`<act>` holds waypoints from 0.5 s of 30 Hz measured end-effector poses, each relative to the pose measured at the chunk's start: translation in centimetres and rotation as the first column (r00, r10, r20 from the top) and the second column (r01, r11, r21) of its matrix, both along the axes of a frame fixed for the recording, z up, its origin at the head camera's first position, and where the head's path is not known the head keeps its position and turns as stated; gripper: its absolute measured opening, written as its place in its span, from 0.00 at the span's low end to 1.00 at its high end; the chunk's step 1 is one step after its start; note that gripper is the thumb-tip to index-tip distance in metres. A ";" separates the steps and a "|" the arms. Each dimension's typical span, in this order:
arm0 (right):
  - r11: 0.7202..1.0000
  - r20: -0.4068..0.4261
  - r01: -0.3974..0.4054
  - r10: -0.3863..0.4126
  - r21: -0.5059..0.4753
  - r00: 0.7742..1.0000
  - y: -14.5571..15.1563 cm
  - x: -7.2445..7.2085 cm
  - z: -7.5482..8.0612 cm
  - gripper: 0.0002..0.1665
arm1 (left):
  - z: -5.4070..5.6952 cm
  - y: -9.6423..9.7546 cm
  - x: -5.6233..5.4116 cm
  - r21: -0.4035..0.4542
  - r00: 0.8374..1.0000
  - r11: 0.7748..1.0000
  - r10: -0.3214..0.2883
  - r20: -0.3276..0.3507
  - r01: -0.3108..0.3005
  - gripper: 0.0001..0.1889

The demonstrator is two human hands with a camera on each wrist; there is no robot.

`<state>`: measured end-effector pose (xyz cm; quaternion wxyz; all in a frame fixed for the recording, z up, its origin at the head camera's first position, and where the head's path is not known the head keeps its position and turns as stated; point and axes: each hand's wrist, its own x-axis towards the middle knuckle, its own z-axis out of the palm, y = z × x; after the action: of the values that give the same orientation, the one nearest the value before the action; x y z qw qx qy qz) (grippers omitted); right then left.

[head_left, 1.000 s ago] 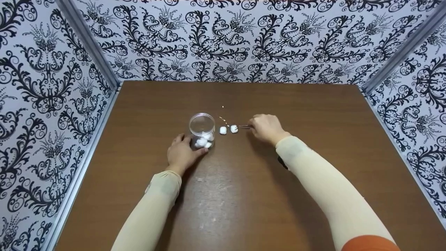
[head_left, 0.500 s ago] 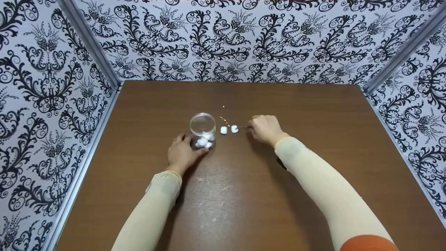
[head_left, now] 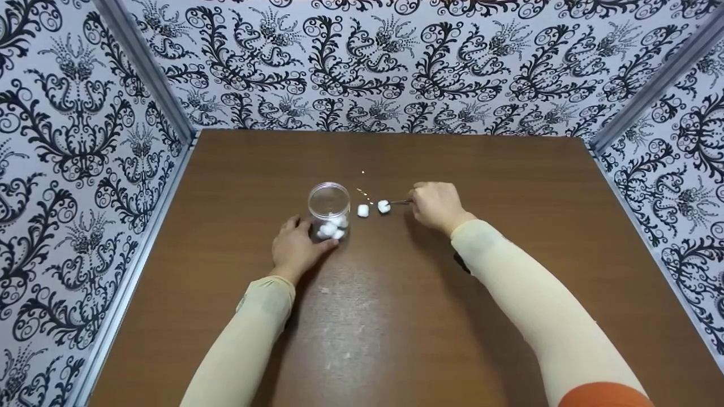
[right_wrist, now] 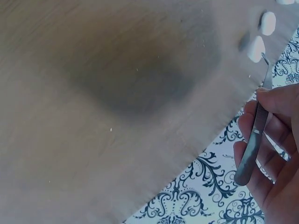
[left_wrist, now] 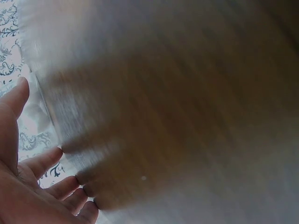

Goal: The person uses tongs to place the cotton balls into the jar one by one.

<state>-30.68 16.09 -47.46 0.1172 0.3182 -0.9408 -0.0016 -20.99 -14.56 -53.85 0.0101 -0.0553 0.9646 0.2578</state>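
Observation:
My left hand (head_left: 295,249) holds a clear plastic jar (head_left: 330,202) low down at its side, thumb in front and fingers on the left. Several white cotton balls (head_left: 332,228) lie in the bottom of the jar. In the left wrist view, the jar (left_wrist: 35,112) shows between thumb and fingers. With my right hand (head_left: 438,204) I pinch metal tweezers (right_wrist: 252,149), their tips pointing left toward the jar. At those tips is a cotton ball (head_left: 384,207). Another cotton ball (head_left: 363,211) rests on the table between it and the jar.
Small pale crumbs (head_left: 365,195) are scattered on the brown wooden table (head_left: 362,316) just behind the loose cotton balls. Patterned walls (head_left: 362,68) enclose the table at the back and on both sides.
My right hand has shifted slightly right and away from me; the cotton ball at the tweezers' tips has turned and moved a little right with it. My left hand and the jar stay put.

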 end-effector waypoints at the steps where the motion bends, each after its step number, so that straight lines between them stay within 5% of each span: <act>1: 1.000 -0.007 -0.002 0.002 -0.002 1.000 0.1 0.0 0.1 0.10 | 0.0 0.0 0.0 -0.002 1.000 1.000 -0.001 -0.005 0.001 0.45; 15: 0.997 -0.056 -0.035 0.031 -0.072 0.998 0.9 0.8 3.5 0.10 | -0.3 -0.1 -0.1 -0.011 1.000 1.000 -0.010 -0.016 0.010 0.46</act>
<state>-29.84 16.95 -43.98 0.1545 0.3289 -0.9313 0.0258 -21.14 -14.64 -54.15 0.0035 -0.0483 0.9663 0.2526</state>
